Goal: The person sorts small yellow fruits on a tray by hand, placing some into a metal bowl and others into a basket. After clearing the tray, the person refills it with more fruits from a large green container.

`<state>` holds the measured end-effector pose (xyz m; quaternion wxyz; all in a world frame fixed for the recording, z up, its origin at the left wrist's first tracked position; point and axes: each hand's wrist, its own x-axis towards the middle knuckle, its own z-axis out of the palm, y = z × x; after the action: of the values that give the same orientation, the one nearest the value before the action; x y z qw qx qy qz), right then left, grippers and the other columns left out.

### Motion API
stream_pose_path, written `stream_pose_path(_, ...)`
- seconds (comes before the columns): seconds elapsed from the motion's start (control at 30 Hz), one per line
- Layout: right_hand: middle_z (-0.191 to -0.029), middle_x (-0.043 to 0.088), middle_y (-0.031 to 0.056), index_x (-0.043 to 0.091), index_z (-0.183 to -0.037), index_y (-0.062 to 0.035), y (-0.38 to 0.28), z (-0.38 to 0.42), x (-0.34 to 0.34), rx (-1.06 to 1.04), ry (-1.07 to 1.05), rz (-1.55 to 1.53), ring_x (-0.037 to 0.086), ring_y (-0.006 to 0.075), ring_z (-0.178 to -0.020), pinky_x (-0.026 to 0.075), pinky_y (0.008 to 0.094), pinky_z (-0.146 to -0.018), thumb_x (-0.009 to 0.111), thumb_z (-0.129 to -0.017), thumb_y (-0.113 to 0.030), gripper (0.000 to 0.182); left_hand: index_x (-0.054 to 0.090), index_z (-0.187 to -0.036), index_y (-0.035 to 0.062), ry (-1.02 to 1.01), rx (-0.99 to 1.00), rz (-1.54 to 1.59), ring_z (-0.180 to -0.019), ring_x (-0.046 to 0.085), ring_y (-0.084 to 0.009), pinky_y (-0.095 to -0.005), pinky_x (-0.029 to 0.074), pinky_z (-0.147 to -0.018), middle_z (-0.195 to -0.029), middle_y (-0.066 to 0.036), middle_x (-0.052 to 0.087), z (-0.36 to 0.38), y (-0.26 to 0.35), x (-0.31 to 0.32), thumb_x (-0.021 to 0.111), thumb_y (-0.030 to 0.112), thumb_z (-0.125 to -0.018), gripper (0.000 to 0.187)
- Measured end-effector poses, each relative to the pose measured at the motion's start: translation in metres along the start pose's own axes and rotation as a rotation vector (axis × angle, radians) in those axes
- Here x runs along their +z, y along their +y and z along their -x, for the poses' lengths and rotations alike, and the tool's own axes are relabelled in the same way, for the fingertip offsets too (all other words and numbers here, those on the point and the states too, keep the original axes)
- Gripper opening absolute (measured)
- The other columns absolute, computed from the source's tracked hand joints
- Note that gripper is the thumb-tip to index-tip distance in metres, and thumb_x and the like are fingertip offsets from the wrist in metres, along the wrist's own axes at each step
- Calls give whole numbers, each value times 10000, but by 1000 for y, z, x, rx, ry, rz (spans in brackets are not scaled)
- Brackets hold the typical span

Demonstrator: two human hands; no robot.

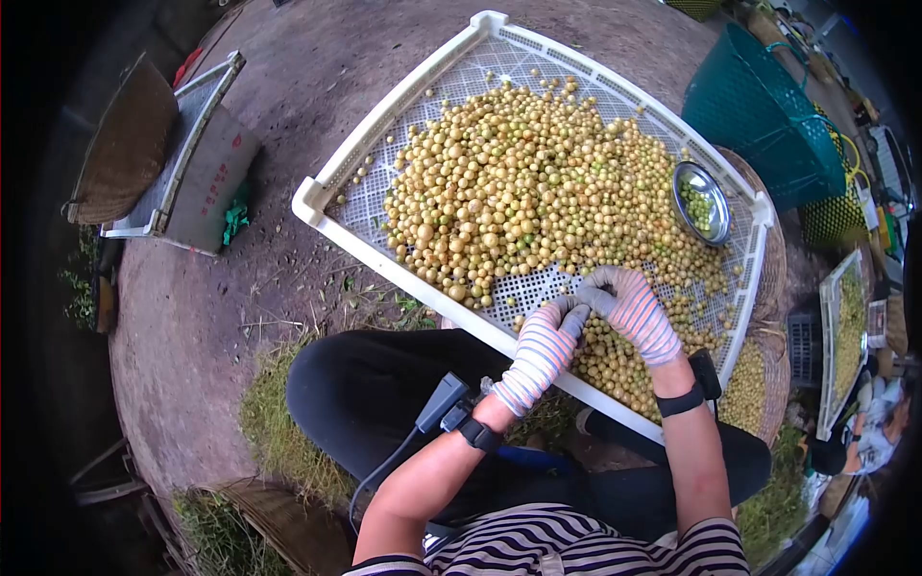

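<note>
A white mesh tray (399,267) lies tilted across my lap, heaped with small round yellow-green fruits (499,173). My left hand (555,331), in a grey and striped glove, is over the tray's near side with its fingers pressed together. My right hand (622,300), gloved the same way, meets it at the fingertips, its fingers curled. Whatever lies between the fingers is too small or hidden to make out. Fruits surround both hands, and some bare mesh shows just beyond them. A metal bowl (702,204) with greener fruits rests on the tray's right side.
A green basket (759,120) stands beyond the tray's right corner. Leaning crates and a wicker basket (125,144) are at the left. Stems (288,422) lie by my leg, a wicker basket (288,523) below them. Another person (879,432) is at the far right, near another tray (845,336).
</note>
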<state>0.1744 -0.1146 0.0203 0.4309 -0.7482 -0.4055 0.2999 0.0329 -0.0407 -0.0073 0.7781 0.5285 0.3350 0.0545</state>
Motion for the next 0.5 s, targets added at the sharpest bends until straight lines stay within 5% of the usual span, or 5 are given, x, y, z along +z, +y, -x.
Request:
stream_pose_path(0.17, -754, 664, 46, 663, -848, 17, -13, -10, -10, 256, 140, -326, 566, 100, -669, 479, 282, -632, 668, -858, -103, 120, 676, -1034, 12, 0, 80, -417, -616, 586, -112, -287, 480, -558, -691, -22, 630, 0, -5, -7, 613, 261, -940, 273)
stream_pose_path(0.3, -766, 672, 27, 704, -976, -12, -32, -2, -37, -3, -695, 168, 598, 95, -659, 486, 253, -614, 710, -848, -138, 179, 677, -1076, 46, -121, 119, -993, -789, 684, -309, -418, 526, -729, -817, -156, 699, 26, 31, -18, 617, 338, -901, 345)
stream_pose_path(0.33, -844, 714, 62, 710, -1041, -12, -51, -1, -40, 214, -879, 37, 648, 115, -715, 522, 267, -658, 719, -838, -136, 238, 681, -1059, 59, -89, 166, -1067, -812, 673, -333, -428, 527, -733, -834, -172, 692, 29, 35, -27, 622, 356, -890, 347)
stream_pose_path(0.43, -888, 725, 75, 710, -1041, 4, -55, -6, -21, 352, -698, -3, 657, 129, -719, 538, 284, -683, 707, -839, -128, 242, 685, -1034, 53, 280, 287, -900, -686, 671, -265, -372, 528, -648, -770, -114, 695, 31, 53, -54, 612, 279, -915, 266)
stream_pose_path(0.5, -945, 717, 161, 716, -1016, -2, -18, -29, 14, -90, -176, 164, 690, 226, -812, 538, 332, -755, 668, -834, -108, 216, 679, -1032, 30, 335, 285, -380, -564, 582, -136, -269, 469, -539, -700, -22, 646, 17, 48, -65, 595, 246, -948, 247)
